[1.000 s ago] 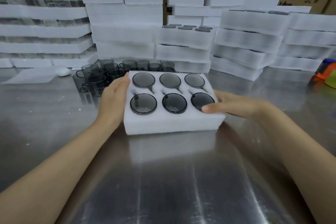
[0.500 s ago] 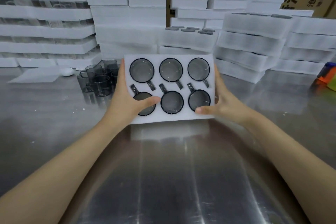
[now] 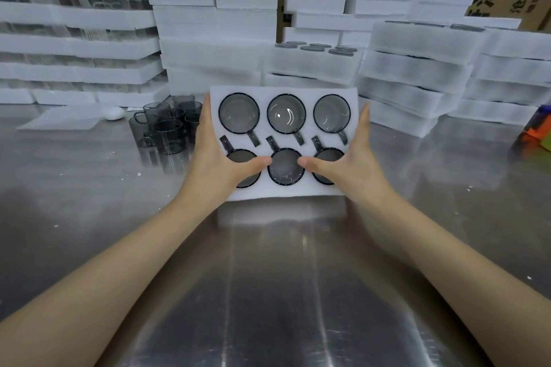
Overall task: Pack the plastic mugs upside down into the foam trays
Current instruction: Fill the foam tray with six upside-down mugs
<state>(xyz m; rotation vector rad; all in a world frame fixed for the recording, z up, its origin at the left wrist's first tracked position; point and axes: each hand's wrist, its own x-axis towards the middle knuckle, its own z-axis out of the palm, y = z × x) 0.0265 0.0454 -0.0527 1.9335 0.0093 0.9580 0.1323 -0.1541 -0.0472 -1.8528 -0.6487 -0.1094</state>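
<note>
Mugs (image 3: 286, 113) fill all six pockets of the foam tray (image 3: 284, 192) you are holding, each one upside down with its dark base towards you and its handle in the slot beside it. So this tray looks finished.

You hold it tipped up to face you, above the near part of the steel table (image 3: 268, 292); I cannot tell whether its lower edge touches the steel. Your left hand (image 3: 220, 167) grips the left edge and your right hand (image 3: 348, 164) the right edge. Both thumbs reach in across the front over the lower row, and one finger of each hand lies up along the side. The other fingers are hidden behind the foam.

Work remains: a cluster of loose mugs (image 3: 165, 128) stands upright on the table, just left of the tray. Stacked trays (image 3: 417, 68) line the back, one of them showing mug bases on top. By my reckoning, this tray joins a stack and the loose mugs need another.
</note>
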